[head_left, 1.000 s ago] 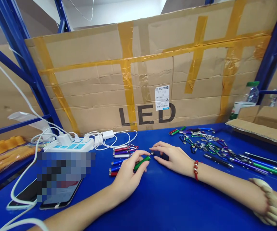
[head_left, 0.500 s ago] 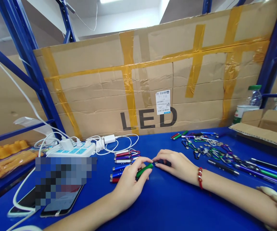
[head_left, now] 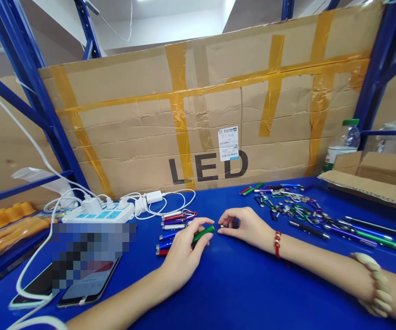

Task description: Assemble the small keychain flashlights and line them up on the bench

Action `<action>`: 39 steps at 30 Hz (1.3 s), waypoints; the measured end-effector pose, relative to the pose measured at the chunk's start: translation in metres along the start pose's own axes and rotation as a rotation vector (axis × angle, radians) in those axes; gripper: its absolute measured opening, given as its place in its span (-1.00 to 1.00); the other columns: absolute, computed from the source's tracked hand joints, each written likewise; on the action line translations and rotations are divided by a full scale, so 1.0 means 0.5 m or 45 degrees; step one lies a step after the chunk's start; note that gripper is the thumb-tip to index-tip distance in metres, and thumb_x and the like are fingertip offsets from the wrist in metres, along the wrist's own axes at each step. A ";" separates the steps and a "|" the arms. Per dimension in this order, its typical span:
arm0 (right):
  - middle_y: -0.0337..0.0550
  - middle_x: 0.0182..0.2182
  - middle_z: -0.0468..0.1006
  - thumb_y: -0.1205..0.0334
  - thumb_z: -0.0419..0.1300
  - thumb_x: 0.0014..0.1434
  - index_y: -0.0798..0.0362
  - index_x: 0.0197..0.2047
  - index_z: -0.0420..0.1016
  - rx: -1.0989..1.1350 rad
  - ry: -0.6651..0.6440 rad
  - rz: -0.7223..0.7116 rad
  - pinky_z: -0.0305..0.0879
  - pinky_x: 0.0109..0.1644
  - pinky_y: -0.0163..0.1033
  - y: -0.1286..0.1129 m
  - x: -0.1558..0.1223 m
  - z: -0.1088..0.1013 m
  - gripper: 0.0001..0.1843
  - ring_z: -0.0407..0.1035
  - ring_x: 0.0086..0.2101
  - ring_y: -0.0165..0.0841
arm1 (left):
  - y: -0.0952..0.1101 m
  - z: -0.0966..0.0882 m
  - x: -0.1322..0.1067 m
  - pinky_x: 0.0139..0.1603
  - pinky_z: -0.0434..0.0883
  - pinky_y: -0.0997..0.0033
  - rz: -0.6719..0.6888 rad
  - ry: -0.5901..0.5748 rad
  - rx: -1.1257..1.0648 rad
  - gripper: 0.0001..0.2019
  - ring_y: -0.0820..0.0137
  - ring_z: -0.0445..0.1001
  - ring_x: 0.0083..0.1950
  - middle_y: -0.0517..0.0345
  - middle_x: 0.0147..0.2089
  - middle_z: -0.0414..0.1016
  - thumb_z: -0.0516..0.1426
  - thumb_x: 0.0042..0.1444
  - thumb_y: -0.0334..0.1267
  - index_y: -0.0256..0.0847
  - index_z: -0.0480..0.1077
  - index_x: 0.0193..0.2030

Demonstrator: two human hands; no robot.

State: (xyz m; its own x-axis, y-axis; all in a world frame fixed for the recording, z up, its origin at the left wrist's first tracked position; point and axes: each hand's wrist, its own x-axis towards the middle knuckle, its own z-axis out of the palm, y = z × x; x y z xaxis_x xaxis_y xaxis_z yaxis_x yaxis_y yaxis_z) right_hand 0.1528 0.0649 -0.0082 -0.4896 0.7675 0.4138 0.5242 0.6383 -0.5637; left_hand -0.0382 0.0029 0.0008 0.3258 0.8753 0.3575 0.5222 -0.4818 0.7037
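Note:
My left hand (head_left: 185, 247) grips a short green metal flashlight tube (head_left: 203, 234) between thumb and fingers, its end pointing right. Just across a small gap, my right hand (head_left: 245, 225) pinches a small dark piece with a silvery end (head_left: 222, 226); most of it is hidden by the fingers. Behind and left of my left hand, several small flashlights (head_left: 166, 237) in red, blue, purple and silver lie in a row, partly covered by the hand. A red carabiner clip (head_left: 191, 213) is at the far end of that row.
On the right lie a pile of carabiner clips and small metal parts (head_left: 299, 211) and several long pen-like tubes (head_left: 351, 236). An open cardboard box (head_left: 373, 178) stands behind. At left are a power strip (head_left: 98, 214), white cables and a phone (head_left: 90, 284) on the blue table.
My fingertips have drawn slightly apart, leaving a gap between the green tube and the right-hand piece. The whole view has shifted a little to the right.

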 end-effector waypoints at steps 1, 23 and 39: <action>-0.21 -0.51 0.53 0.12 0.28 -0.03 0.12 -0.37 0.51 0.050 0.022 0.000 0.26 -0.41 -0.36 -0.001 0.000 0.001 -0.78 0.39 -0.48 -0.43 | 0.000 0.000 0.000 -0.25 0.28 0.42 0.002 -0.003 0.002 -0.79 0.38 0.40 -0.33 0.22 -0.41 0.37 -0.02 0.19 -0.26 -0.16 0.29 -0.05; -0.22 -0.52 0.53 0.14 0.32 -0.11 0.10 -0.42 0.58 0.712 0.093 0.145 0.16 -0.56 -0.42 -0.048 -0.018 0.003 -0.80 0.27 -0.58 -0.54 | -0.011 0.000 -0.001 -0.36 0.37 0.50 0.183 -0.027 0.076 -0.78 0.43 0.42 -0.39 0.16 -0.39 0.44 -0.03 0.19 -0.32 -0.25 0.35 -0.07; -0.22 -0.57 0.48 0.15 0.35 -0.11 0.10 -0.56 0.55 0.472 0.162 -0.140 0.21 -0.52 -0.37 -0.049 -0.027 0.010 -0.81 0.31 -0.55 -0.49 | -0.012 -0.003 0.002 -0.38 0.28 0.49 0.245 -0.195 0.140 -0.67 0.46 0.29 -0.49 0.24 -0.54 0.31 -0.14 0.24 -0.33 -0.25 0.40 -0.04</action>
State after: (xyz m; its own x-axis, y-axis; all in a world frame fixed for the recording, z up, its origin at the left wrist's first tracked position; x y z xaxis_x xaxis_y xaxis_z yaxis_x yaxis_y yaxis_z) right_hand 0.1431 0.0388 -0.0033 -0.4260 0.7121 0.5580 0.1754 0.6701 -0.7213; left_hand -0.0423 0.0067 -0.0019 0.5383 0.7543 0.3757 0.5188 -0.6480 0.5577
